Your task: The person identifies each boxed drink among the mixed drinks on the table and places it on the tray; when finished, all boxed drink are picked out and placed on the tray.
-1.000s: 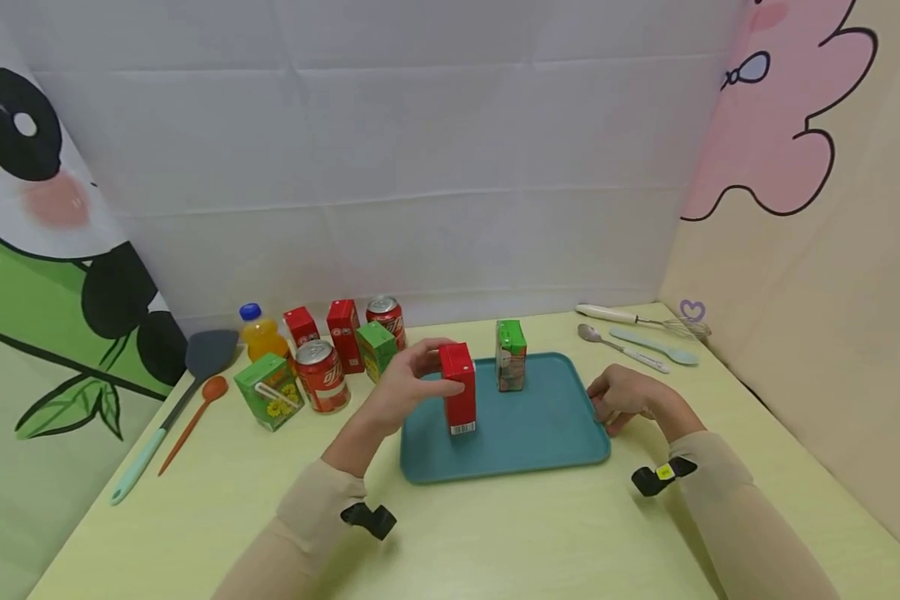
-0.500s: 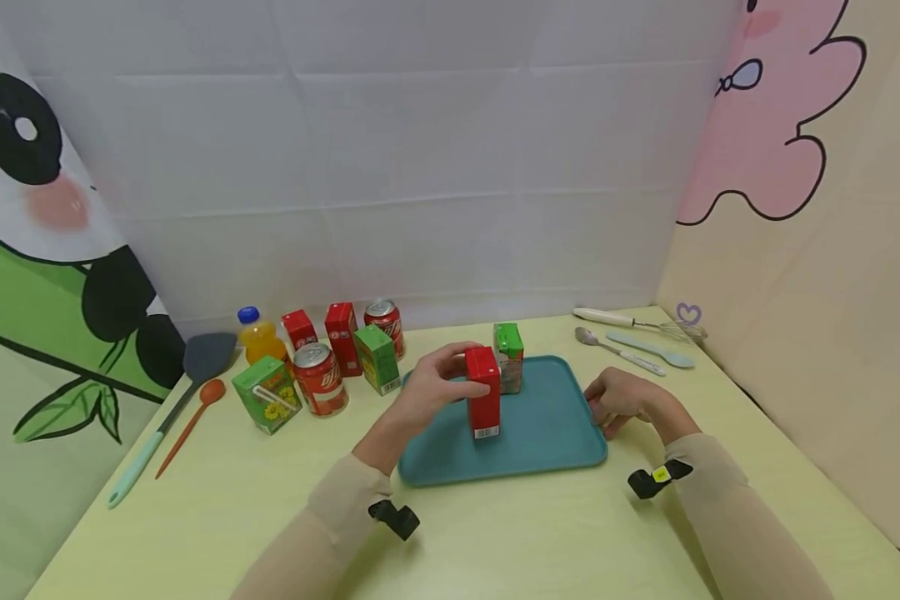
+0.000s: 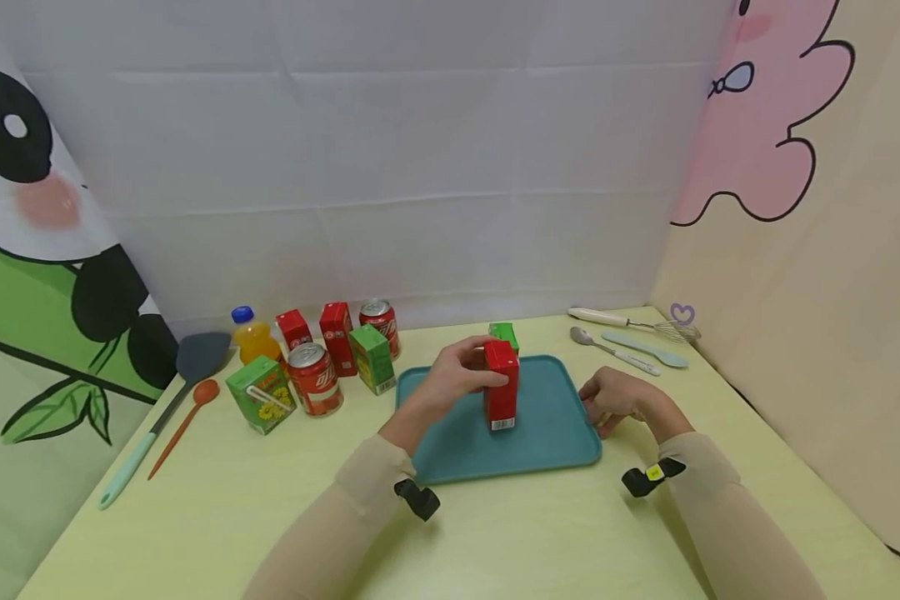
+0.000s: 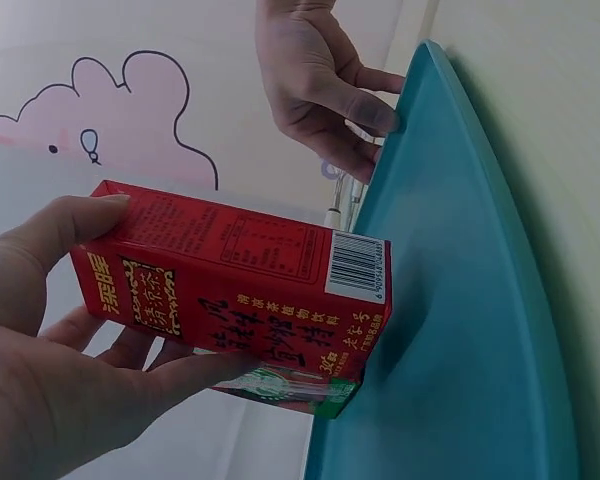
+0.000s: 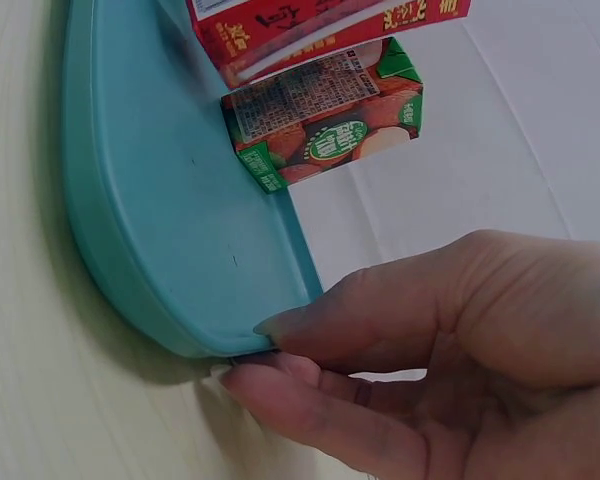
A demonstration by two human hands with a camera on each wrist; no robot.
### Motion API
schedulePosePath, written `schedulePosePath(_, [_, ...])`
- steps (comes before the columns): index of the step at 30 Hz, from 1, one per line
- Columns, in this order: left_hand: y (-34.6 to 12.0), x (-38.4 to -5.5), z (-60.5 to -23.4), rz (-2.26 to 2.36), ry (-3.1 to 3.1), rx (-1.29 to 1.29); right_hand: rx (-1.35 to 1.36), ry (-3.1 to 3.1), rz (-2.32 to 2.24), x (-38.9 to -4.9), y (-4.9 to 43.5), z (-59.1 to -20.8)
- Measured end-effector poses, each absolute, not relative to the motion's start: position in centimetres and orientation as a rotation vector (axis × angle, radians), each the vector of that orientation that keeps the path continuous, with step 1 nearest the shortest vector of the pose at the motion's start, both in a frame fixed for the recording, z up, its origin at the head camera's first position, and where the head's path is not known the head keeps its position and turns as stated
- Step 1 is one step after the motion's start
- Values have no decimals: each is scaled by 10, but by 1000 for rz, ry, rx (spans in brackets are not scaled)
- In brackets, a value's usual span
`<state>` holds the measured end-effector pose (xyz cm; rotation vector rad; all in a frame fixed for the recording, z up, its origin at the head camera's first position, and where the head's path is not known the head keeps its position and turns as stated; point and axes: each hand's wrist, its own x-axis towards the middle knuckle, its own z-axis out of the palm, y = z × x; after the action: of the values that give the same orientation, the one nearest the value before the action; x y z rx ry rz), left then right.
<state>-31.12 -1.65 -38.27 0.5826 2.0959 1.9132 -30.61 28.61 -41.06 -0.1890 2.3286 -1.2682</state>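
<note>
My left hand (image 3: 450, 382) grips a red drink carton (image 3: 501, 392), thumb on one side and fingers on the other. The carton is over the teal tray (image 3: 555, 450); whether its base touches the tray I cannot tell. Just behind it stands a green-topped juice carton (image 5: 330, 130) on the tray, mostly hidden by the red one in the head view. At the tray's right edge my right hand (image 3: 621, 400) pinches the rim between thumb and fingers, as the right wrist view shows.
Left of the tray stand a cola can (image 3: 315, 383), another can (image 3: 380, 321), green cartons (image 3: 261, 396), red cartons (image 3: 337, 337) and an orange juice bottle (image 3: 255, 337). Further left lie a spatula (image 3: 202, 357) and orange spoon (image 3: 206, 392). A whisk (image 3: 607, 317) and spoons (image 3: 592, 340) lie back right.
My left hand has carried the red carton rightward over the tray, so it now covers most of the green-topped carton. The right hand stays at the tray's rim.
</note>
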Motion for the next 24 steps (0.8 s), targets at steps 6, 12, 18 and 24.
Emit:
schedulePosePath(6, [-8,-318,-390,1893,2089,562,-181,2324,-1259,-306,284,-411])
schedulePosePath(12, [-2,-322,-394,1915,2088,544,-206,2353,-1227,-307,284,-409])
schedulePosePath(18, [2,-325,-393,1916,2066,567,-211,2354,-1225,-307,285,-409])
schedulePosePath(24, [1,-328,-391,1859,2058,585,-220,2356,-1226,-308,285,-409])
